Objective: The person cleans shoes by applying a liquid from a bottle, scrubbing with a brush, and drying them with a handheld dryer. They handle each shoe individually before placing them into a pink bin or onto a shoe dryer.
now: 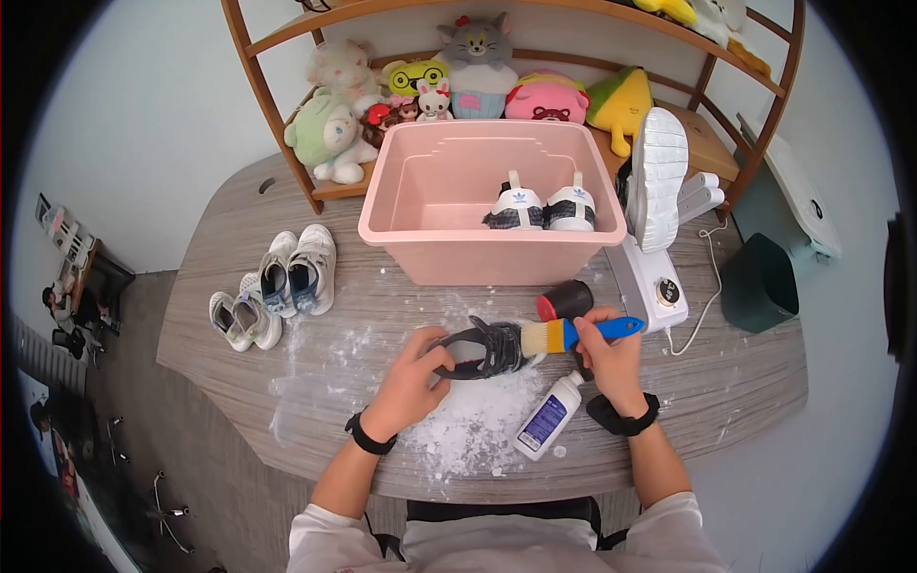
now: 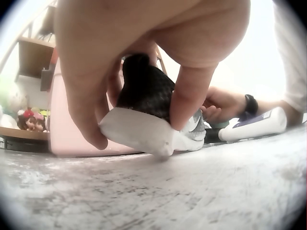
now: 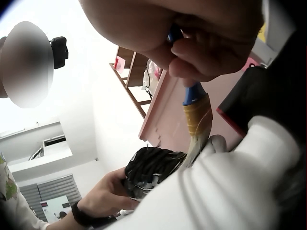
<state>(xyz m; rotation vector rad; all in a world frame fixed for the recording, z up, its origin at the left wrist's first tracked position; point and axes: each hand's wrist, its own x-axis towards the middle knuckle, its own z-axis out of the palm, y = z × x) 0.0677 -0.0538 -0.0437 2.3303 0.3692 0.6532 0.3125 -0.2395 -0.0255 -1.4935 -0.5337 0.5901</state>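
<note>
My left hand point(image 1: 409, 384) grips a black shoe point(image 1: 499, 346) by its heel, fingers over the collar. In the left wrist view the shoe's white sole point(image 2: 136, 132) shows close over the table. A flat paintbrush point(image 1: 611, 328) with a blue handle and yellow band is held in my right hand point(image 1: 616, 368). Its pale bristles point(image 3: 194, 151) meet the toe end of the shoe. Just below the right hand lies a white bottle point(image 1: 548, 418) with a blue label, on its side. White powder point(image 1: 463, 430) is scattered on the table beneath the shoe.
Behind the shoe stands a pink tub point(image 1: 478, 263) with a pair of white-and-black sneakers point(image 1: 521, 208) inside. A black cylinder with a red end point(image 1: 570, 300) lies before it. White shoes point(image 1: 311, 272) stand left; a white device point(image 1: 654, 291) bearing a shoe stands right.
</note>
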